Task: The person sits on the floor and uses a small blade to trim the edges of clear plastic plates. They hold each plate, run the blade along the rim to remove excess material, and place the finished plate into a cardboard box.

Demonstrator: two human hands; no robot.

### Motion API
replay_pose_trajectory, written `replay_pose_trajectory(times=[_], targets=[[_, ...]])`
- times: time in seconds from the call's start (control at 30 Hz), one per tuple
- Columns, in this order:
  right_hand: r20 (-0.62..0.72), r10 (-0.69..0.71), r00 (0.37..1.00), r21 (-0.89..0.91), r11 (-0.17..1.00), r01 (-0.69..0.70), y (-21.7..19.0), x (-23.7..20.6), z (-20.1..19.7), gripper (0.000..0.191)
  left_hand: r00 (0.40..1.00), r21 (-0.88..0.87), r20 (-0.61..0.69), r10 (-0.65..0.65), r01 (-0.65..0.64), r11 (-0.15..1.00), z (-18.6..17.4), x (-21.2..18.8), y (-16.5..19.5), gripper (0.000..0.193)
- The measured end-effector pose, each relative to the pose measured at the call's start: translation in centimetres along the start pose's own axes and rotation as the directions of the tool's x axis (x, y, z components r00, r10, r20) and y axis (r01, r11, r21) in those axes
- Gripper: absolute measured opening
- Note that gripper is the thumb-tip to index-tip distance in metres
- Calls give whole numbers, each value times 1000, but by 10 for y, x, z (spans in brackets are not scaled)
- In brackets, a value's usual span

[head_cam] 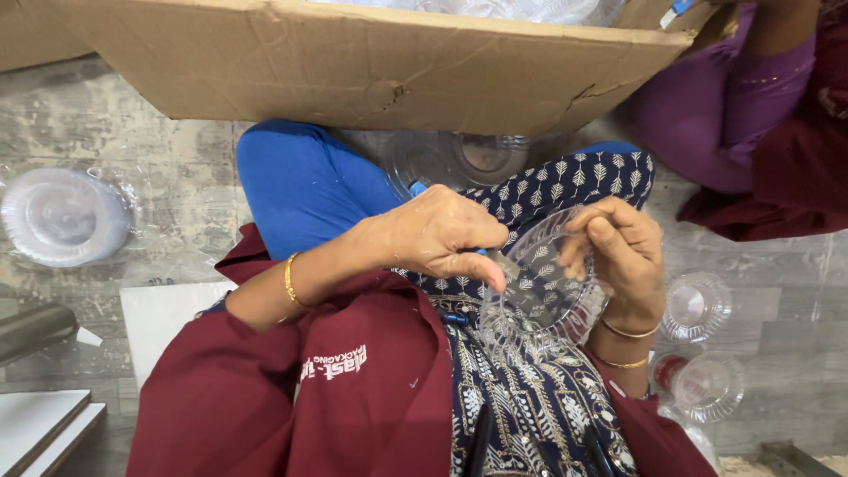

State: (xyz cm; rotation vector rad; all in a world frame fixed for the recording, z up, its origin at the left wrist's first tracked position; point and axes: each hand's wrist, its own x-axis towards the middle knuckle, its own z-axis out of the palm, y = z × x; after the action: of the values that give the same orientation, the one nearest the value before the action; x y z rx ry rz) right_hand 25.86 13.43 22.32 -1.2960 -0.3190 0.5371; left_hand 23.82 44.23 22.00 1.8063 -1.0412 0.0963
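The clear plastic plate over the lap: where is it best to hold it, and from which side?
Hold the clear plastic plate by its rim, from opposite edges. It is thin, ribbed and tilted on edge, so the flat middle offers little grip. The left hand pinches the left rim; the right hand holds the upper right rim.

Cardboard box across the top, flap hanging over the lap, clear plastic ware showing over its top edge. Wrapped stack of clear plates on the floor at left. More clear plates on the floor just under the box edge, between the knees. Two small clear bowls on the floor at right, one near the other, the lower one showing red inside. Metal cylinder at left edge, white board beside it, stacked white panels bottom left. Second person in purple and maroon clothes sits top right.
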Motion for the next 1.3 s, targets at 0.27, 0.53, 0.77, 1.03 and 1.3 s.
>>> replay_pose_trajectory(times=[0.27, 0.53, 0.77, 1.03, 1.3], targets=[[35, 10, 999, -74, 997, -8, -10, 7, 1, 26, 998, 8, -61, -18, 18, 1000, -16, 14, -8, 74], [27, 32, 999, -62, 998, -31, -10, 5, 5, 26, 1000, -56, -5, -22, 22, 998, -9, 12, -7, 68], [26, 59, 998, -40, 998, -58, -3, 2, 5, 27, 999, -61, 8, -46, 47, 997, -3, -2, -7, 66], [3, 3, 1000, -17, 1000, -3, -3, 4, -1, 25, 995, 0, -99, -25, 25, 1000, 0, -7, -2, 61], [-8, -7, 1000, -103, 995, 6, -11, 8, 5, 26, 994, 34, -106, -5, 8, 999, -16, 13, -5, 80]])
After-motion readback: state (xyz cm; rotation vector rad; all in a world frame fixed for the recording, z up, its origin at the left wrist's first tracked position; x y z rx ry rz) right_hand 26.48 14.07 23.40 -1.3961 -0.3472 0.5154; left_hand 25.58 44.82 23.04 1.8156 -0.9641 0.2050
